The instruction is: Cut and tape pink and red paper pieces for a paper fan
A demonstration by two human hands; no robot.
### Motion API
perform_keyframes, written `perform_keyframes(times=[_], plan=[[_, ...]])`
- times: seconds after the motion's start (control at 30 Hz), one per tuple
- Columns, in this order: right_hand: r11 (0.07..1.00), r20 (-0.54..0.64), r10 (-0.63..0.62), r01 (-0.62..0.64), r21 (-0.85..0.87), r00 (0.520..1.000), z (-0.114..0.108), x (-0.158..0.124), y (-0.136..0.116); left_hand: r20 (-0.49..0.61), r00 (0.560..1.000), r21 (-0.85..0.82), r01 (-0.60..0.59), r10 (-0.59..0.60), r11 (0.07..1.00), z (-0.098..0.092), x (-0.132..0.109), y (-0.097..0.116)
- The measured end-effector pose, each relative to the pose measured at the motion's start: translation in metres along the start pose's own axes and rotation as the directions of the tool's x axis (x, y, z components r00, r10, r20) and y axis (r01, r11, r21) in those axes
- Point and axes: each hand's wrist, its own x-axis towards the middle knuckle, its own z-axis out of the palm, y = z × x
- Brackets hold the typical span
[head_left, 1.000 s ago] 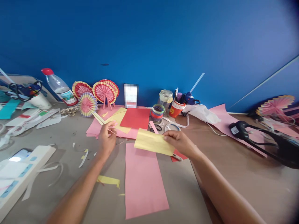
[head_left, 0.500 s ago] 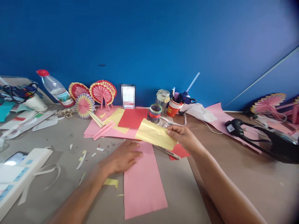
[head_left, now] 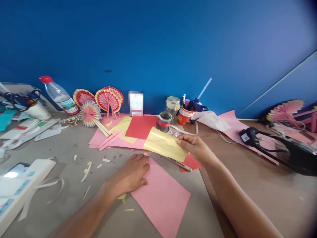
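A pink sheet of paper (head_left: 163, 195) lies slanted on the grey table in front of me. My left hand (head_left: 135, 173) rests flat on its upper left edge, fingers stretched out. Above the table, my right hand (head_left: 192, 145) pinches the right end of a yellow paper strip (head_left: 165, 143) between thumb and fingers. Beneath that strip, partly covered, are a pale pen-like tool (head_left: 184, 166) and a piece of red paper (head_left: 192, 162). Just behind it a red sheet (head_left: 141, 126) lies on larger pink sheets (head_left: 95, 139).
Pleated paper fans (head_left: 109, 100) stand at the back beside a tilted bottle (head_left: 61, 97). A jar of coloured bands (head_left: 164, 121) and a red cup of tools (head_left: 183, 115) stand behind my right hand. Black headgear (head_left: 279, 148) lies right, a white power strip (head_left: 32, 181) left.
The pink sheet under my left hand has turned, its near end swinging right. My left hand has shifted slightly down with it. My right hand still holds the yellow strip, almost unmoved.
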Motion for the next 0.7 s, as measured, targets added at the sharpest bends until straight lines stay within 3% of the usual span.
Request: perform_keyframes(times=[0.2,0.47,0.7], plan=[[0.998,0.033,0.032,-0.031,-0.048,0.999,0.009,0.0,0.0,0.035,0.999,0.043,0.029,-0.031,0.999,0.011,0.004,0.006],[0.996,0.058,0.076,-0.072,-0.061,0.995,0.017,0.003,0.009,0.006,0.986,0.163,0.165,-0.169,0.973,0.019,0.012,0.03],[0.977,-0.042,-0.071,0.061,-0.207,0.997,0.01,0.016,0.022,-0.085,0.983,0.156,0.175,-0.163,0.972,0.035,0.013,0.044]])
